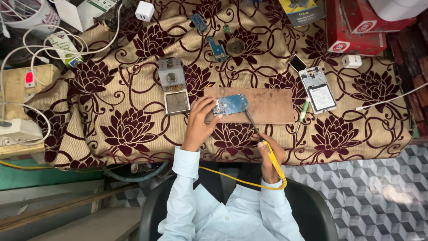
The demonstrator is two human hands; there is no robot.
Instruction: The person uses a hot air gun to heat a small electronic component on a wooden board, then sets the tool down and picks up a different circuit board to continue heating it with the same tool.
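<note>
A blue circuit board (231, 105) lies on the left end of a brown wooden board (267, 105) on the flower-patterned cloth. My left hand (199, 123) steadies the circuit board at its left edge with the fingertips. My right hand (268, 153) grips a soldering iron (259, 135) with a yellow handle and yellow cord. Its dark tip reaches up to the circuit board's lower right corner.
A grey soldering stand with a sponge tray (174, 88) sits left of the wooden board. To the right lie an opened phone (317, 90) and a green-handled tool (304, 110). Small blue boards (216, 49), white chargers (144, 10), cables and red boxes (352, 27) crowd the far side.
</note>
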